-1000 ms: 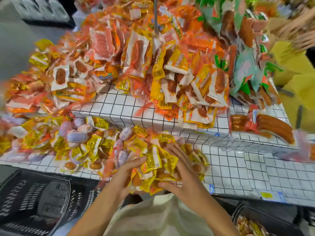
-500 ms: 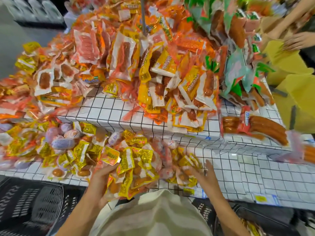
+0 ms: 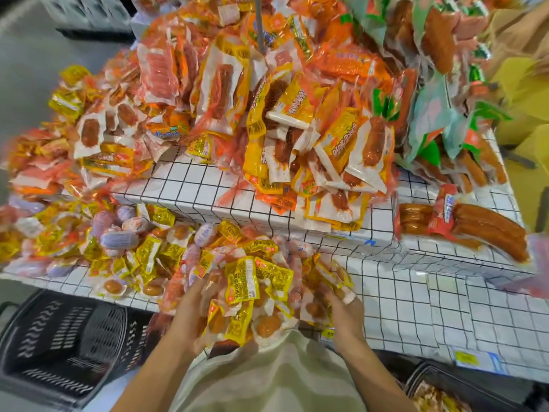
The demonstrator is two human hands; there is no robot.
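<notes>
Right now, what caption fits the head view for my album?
Left hand and right hand cup yellow packs at the table edge.

Bare worktop [image 3: 430,310] on the right is wide open. Sausage packet pile [image 3: 312,129] blocks the back, small packets [image 3: 124,251] clog the left.

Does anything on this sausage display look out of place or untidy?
Yes. The grid-patterned cover is wrinkled on the right side, and a pack of long sausages lies there, slightly apart from the piles. Small yellow packets overhang the front edge.
</notes>
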